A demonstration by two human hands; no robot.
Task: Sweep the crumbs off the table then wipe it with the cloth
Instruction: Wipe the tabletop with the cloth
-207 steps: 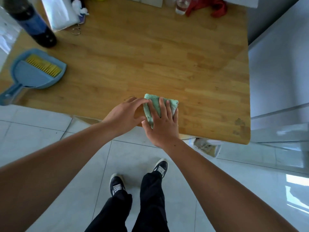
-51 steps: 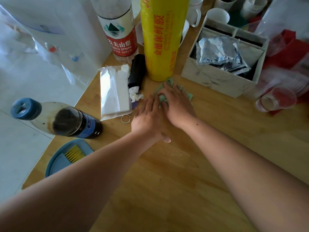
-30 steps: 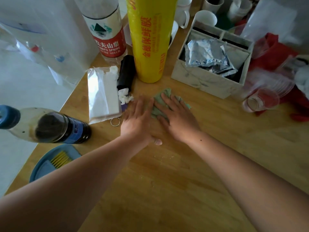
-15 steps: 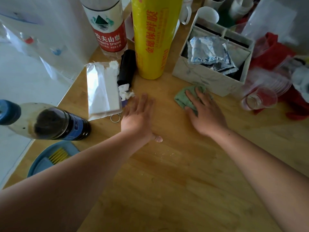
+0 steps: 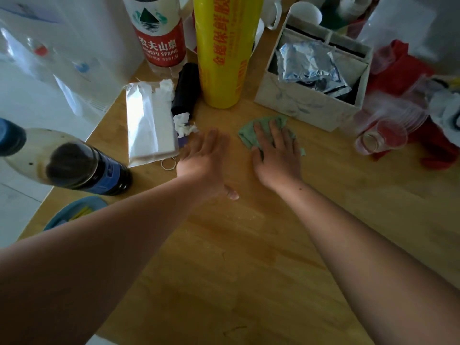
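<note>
Right hand [image 5: 276, 155] pressing flat on green cloth [image 5: 247, 136], fingers straight, spread; cloth lying under palm on table [image 5: 224, 282]. Left hand [image 5: 202, 158] resting flat just beside it, fingers straight, holding nothing. White box [image 5: 298, 105] sitting just beyond cloth; yellow roll [image 5: 219, 58] standing beyond left fingertips. Pale crumbs [image 5: 245, 216] lying near left thumb.

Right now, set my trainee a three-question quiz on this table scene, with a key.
1. True or false: the right hand lies flat on the green cloth.
2. The left hand rests on: A the cloth; B the bare table; C the right hand.
3. Fill in: the thing standing closest behind the cloth is the white ____.
Key: 1 true; 2 B; 3 box.
</note>
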